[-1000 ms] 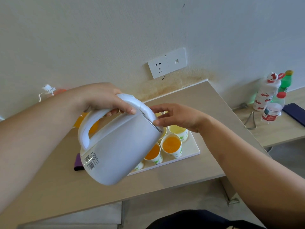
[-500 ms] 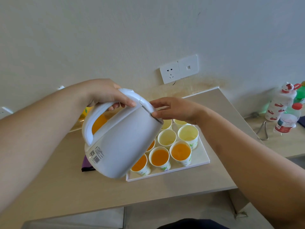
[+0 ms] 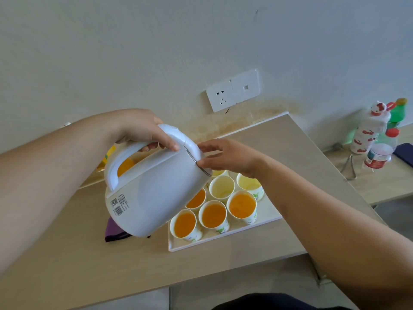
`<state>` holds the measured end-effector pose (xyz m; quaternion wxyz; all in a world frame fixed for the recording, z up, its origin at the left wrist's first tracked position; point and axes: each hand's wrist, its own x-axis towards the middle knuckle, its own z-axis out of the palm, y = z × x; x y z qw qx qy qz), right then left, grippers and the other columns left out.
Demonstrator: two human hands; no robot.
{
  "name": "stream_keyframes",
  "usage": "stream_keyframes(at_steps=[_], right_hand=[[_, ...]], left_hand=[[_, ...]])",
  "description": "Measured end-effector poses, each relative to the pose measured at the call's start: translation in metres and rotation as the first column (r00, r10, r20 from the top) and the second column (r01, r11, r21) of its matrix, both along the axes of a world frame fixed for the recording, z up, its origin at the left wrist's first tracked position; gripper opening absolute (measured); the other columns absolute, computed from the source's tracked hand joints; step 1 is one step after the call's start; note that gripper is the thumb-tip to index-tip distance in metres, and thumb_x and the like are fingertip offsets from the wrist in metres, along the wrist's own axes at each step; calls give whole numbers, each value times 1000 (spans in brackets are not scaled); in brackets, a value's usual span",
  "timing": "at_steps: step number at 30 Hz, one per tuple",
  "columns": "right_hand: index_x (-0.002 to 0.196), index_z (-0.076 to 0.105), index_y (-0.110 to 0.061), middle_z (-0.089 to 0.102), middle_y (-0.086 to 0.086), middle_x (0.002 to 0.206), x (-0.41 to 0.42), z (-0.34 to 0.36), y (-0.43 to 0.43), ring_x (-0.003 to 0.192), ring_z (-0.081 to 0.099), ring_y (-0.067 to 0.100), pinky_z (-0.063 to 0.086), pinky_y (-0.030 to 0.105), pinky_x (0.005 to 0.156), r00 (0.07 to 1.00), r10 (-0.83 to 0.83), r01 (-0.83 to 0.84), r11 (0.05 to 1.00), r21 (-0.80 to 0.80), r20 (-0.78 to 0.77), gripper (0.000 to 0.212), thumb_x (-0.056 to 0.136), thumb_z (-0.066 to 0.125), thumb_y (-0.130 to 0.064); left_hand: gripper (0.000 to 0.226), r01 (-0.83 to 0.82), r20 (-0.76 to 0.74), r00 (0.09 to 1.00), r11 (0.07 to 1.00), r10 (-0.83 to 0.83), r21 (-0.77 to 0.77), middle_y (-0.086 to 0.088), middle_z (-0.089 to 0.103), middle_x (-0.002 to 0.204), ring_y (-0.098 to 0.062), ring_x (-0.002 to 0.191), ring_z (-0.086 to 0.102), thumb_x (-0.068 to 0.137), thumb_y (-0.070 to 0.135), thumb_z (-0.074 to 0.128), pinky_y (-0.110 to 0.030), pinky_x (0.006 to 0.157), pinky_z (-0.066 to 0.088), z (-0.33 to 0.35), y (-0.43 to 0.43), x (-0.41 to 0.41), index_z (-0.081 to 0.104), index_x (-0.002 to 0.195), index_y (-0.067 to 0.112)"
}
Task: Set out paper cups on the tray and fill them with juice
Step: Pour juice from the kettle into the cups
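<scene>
A white kettle (image 3: pixel 154 193) hangs tilted over the white tray (image 3: pixel 266 218), spout end down toward the cups. My left hand (image 3: pixel 138 128) grips its handle from above. My right hand (image 3: pixel 230 156) rests its fingertips on the kettle's lid edge. Several paper cups stand on the tray: three front cups (image 3: pixel 212 214) hold orange juice, another orange one (image 3: pixel 196 199) is partly hidden by the kettle, and pale cups (image 3: pixel 222 186) behind show no orange. The spout and any stream are hidden.
A purple cloth (image 3: pixel 114 230) lies left of the tray under the kettle. An orange juice bottle (image 3: pixel 125 166) shows through the handle. Bottles (image 3: pixel 368 133) stand on a second table at right. A wall socket (image 3: pixel 232 89) sits above. The table edge (image 3: pixel 223 274) runs close in front.
The view has shifted so the tray and cups sit more centrally. The kettle stays tilted in the same two-handed hold.
</scene>
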<state>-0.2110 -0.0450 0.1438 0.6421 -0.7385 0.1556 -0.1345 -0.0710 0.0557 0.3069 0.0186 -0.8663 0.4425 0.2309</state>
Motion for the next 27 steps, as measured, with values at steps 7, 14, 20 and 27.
stream_keyframes(at_steps=[7, 14, 20, 27], right_hand=[[131, 55, -20, 58, -6, 128, -2, -5, 1, 110, 60, 12, 54, 26, 86, 1000, -10, 8, 995, 104, 22, 54, 81, 73, -28], [123, 63, -20, 65, -8, 120, -8, -10, 4, 109, 62, 11, 53, 28, 89, 998, -31, 16, 965, 263, 54, 45, 80, 75, -23], [120, 64, -19, 67, -6, 117, -10, -13, 5, 107, 64, 13, 53, 32, 90, 997, -54, 37, 952, 304, 50, 44, 78, 76, -20], [124, 61, -16, 65, -3, 120, -10, -17, 8, 107, 64, 17, 55, 32, 88, 996, -64, 38, 937, 346, 64, 52, 75, 78, -17]], left_hand=[[31, 68, 32, 997, 996, -70, 57, 0, 55, 52, -16, 49, 49, 69, 37, 81, -26, 56, 40, -1, -10, -2, 63, 70, 12], [32, 118, 78, 989, 987, -127, 106, 1, 55, 49, -18, 51, 49, 70, 39, 79, -26, 56, 39, 0, -12, -10, 61, 65, 14], [34, 126, 124, 982, 985, -140, 114, -1, 56, 50, -20, 52, 50, 68, 41, 80, -27, 56, 38, -1, -13, -16, 60, 63, 14], [37, 147, 181, 968, 977, -174, 153, 5, 53, 42, -17, 48, 49, 69, 43, 79, -27, 54, 36, 1, -14, -24, 58, 62, 13]])
